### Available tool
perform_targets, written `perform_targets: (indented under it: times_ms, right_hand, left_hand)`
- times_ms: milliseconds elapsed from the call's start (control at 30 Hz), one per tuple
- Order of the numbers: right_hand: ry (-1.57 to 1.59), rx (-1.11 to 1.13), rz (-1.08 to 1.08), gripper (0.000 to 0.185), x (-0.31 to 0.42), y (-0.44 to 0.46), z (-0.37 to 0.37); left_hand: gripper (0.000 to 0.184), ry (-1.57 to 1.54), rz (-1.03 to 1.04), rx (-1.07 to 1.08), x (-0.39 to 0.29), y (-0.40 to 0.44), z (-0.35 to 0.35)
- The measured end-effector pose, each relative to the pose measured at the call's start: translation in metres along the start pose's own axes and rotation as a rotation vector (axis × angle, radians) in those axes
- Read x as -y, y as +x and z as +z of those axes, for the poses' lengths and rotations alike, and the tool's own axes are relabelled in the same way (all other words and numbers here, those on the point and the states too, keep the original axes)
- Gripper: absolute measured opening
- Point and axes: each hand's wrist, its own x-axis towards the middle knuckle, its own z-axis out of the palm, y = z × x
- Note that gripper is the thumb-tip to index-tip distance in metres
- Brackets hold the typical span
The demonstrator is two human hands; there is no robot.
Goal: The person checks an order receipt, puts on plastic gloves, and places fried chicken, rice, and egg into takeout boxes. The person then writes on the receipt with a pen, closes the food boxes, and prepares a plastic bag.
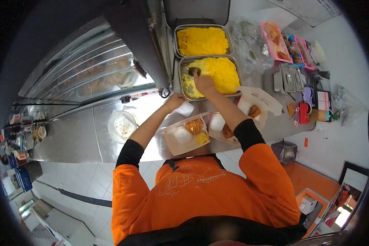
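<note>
Over the nearer metal tray [239,78] of yellow food, my right hand [203,82] is closed on a dark utensil [194,71] dipped into the food's left part. My left hand [175,101] is closed at the tray's lower left corner, touching a small white container [185,108]. Below lies an open box [171,143] with a white round item [182,134], a brown fried piece [194,126] and some yellow food [202,138]. To its right, partly under my right forearm, a second open box [217,137] holds a white round item and a brown piece.
A second tray [232,47] of yellow food sits behind. Another open box [260,100] with a brown piece is at the right. A white bowl [110,125] stands at the left. Pink baskets [276,43], metal containers [289,78] and plastic bags line the right back. A glass case stands back left.
</note>
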Motion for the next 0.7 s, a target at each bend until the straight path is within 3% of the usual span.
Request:
perform_targets:
  times_ms: [100,200,300,367,433,467,567,700]
  right_hand:
    - [0.024,0.097,-0.089,0.05,0.028,-0.042,0.006]
    - [0.067,0.147,-0.128,0.044,0.012,-0.061,0.018]
    - [0.571,0.109,-0.33,0.038,-0.026,-0.037,0.005]
    - [0.642,0.472,-0.062,0.038,-0.025,-0.041,-0.052]
    - [0.554,0.199,-0.268,0.036,-0.049,-0.022,-0.007]
    - [0.301,0.176,-0.171,0.03,-0.036,-0.023,-0.023]
    - [-0.005,0.111,-0.133,0.027,-0.012,-0.03,-0.022]
    - [0.033,0.109,-0.172,0.027,0.017,-0.05,-0.012]
  left_hand:
    - [0.021,0.014,-0.013,-0.057,0.01,0.007,-0.002]
    - [0.021,0.035,0.019,-0.044,0.02,0.012,-0.001]
    - [0.02,0.003,0.021,-0.015,0.015,0.009,-0.002]
    - [0.02,-0.051,-0.015,0.024,0.003,0.001,-0.006]
    - [0.02,-0.089,0.019,0.038,0.011,0.009,-0.005]
    - [0.02,-0.109,0.032,0.047,0.017,0.01,-0.003]
    - [0.02,-0.142,-0.038,0.003,-0.001,-0.003,-0.002]
    - [0.021,0.011,0.056,-0.071,0.009,0.001,0.0]
